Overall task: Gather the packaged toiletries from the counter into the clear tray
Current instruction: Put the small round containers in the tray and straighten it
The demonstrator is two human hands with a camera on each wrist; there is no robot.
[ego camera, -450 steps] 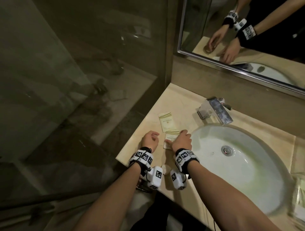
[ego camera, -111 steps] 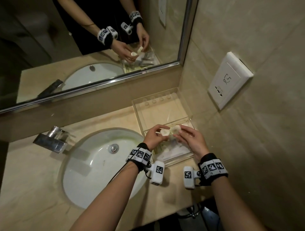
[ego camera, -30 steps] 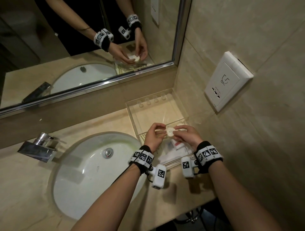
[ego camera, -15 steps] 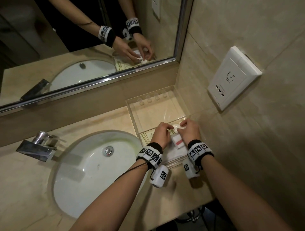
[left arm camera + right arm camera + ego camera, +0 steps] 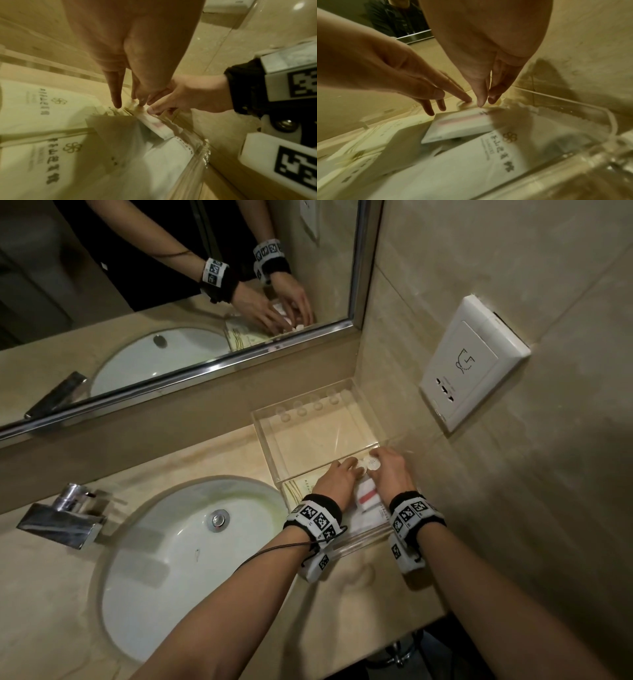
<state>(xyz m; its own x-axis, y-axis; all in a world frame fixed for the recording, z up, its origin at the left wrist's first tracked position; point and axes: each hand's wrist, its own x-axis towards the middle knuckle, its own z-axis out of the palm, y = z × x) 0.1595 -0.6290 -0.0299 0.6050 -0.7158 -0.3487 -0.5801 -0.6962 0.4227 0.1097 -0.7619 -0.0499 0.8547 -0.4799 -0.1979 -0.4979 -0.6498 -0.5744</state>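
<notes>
A clear tray (image 5: 308, 433) stands on the counter right of the sink, in the corner. Its near compartment holds several flat white packets (image 5: 488, 155), with a pink-striped packet (image 5: 368, 498) on top. A small round white packet (image 5: 371, 464) lies at that compartment's far wall. My right hand (image 5: 378, 458) pinches it between thumb and fingertip, as the right wrist view shows (image 5: 487, 101). My left hand (image 5: 352, 469) reaches in beside it with straight fingers, one fingertip (image 5: 467, 100) touching the round packet (image 5: 499, 104). The tray's far compartment holds nothing.
A white sink (image 5: 191, 559) and a chrome faucet (image 5: 61, 518) lie left of the tray. A mirror (image 5: 171, 302) runs along the back. The tiled wall with a white socket (image 5: 472, 364) stands close on the right. The counter's front edge is just behind my wrists.
Both hands have come down from above the tray into its near compartment, bringing the round packet to the bottom at the far wall. The left fingers have straightened.
</notes>
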